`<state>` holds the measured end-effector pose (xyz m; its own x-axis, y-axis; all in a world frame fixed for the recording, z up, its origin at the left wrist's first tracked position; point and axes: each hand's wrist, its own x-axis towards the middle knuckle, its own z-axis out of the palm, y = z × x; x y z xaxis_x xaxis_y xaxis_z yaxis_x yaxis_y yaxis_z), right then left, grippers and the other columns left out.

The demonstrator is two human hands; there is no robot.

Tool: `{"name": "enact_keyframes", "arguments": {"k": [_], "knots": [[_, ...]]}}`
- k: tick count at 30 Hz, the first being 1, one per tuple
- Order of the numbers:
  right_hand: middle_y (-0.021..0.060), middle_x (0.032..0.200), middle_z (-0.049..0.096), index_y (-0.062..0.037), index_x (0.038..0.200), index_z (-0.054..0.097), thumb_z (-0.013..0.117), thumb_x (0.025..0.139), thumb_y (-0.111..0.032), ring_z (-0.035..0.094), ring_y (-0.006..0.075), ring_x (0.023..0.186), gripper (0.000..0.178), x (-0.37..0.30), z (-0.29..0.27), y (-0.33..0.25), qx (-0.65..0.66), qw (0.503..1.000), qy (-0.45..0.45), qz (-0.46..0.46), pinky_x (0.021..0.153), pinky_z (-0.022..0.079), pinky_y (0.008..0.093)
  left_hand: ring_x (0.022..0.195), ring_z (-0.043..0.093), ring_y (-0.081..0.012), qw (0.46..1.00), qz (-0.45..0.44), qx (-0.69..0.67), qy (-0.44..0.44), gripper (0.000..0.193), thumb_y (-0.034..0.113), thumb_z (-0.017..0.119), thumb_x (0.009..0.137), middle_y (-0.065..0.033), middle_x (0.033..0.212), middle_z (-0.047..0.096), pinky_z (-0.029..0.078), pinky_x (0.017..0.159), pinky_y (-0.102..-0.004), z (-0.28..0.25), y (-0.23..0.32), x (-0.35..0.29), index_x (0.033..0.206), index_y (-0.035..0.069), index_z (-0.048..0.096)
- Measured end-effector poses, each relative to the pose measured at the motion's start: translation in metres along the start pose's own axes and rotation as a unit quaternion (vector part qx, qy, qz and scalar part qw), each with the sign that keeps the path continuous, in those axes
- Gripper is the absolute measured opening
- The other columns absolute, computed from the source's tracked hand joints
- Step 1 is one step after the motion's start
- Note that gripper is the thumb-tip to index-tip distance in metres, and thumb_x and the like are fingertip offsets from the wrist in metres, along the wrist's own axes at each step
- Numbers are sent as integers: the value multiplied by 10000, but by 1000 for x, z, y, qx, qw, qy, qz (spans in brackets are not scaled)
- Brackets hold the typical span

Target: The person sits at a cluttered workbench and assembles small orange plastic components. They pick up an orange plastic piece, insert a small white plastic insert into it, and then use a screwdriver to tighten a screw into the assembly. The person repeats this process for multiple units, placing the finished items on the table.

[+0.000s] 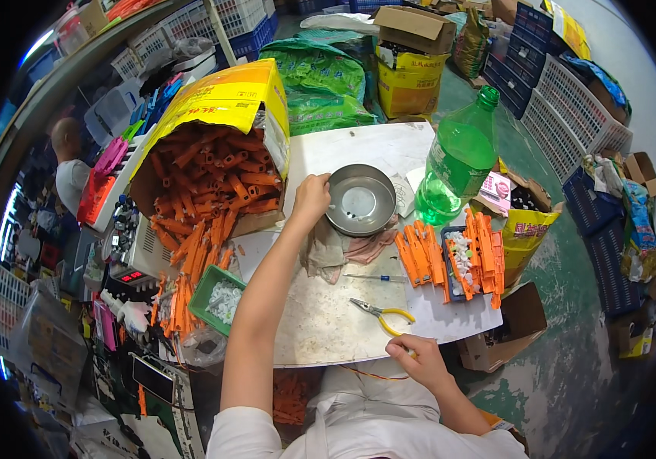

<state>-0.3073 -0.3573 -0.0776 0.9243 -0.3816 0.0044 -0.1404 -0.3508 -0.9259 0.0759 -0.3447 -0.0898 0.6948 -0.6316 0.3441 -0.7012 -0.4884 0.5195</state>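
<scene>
My left hand [311, 199] reaches across the table, its fingers closed on the left rim of a round metal bowl [334, 218]. A few small dark and white bits lie inside the bowl, which rests partly on crumpled cloths [324, 249]. At the table's near edge, my right hand [420, 361] has its fingers pinched together at the handle end of yellow-handled pliers [380, 311]. The jaws of the pliers lie on the tabletop, pointing up and left. Between bowl and pliers lies a thin screwdriver [374, 278]. Thin coloured wires [374, 375] cross my lap.
A yellow box [225, 96] on its side spills orange plastic parts [213, 172] at left, near a green tray [208, 294] of small white pieces. Right are a large green bottle [458, 153], more orange parts [420, 256], and an open cardboard box [511, 329] below table level.
</scene>
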Motion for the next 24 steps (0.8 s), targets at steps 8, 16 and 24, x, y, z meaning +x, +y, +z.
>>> {"name": "enact_keyframes", "arguments": {"k": [8, 16, 24], "knots": [[98, 766, 669, -5, 866, 668, 639, 861, -203, 641, 184, 670, 201, 1, 3, 4, -16, 999, -17, -22, 614, 483, 286, 823, 608, -411, 999, 45, -13, 10, 225, 41, 547, 814, -265, 849, 619, 481, 745, -458, 3, 2, 15, 1000, 32, 674], [102, 775, 675, -15, 865, 676, 653, 851, -216, 649, 205, 670, 203, 1, 6, 0, -44, 999, -22, -21, 607, 490, 291, 802, 606, -421, 999, 32, -16, 24, 224, 46, 557, 793, -257, 818, 615, 482, 734, -472, 2, 8, 13, 979, 57, 681], [105, 754, 670, -6, 867, 676, 656, 846, -202, 644, 189, 656, 198, -2, 16, -14, -60, 997, -34, -17, 605, 485, 281, 880, 602, -390, 999, 24, -34, 27, 242, 122, 553, 852, -216, 937, 614, 482, 783, -449, 5, 0, 8, 1062, 97, 670]]}}
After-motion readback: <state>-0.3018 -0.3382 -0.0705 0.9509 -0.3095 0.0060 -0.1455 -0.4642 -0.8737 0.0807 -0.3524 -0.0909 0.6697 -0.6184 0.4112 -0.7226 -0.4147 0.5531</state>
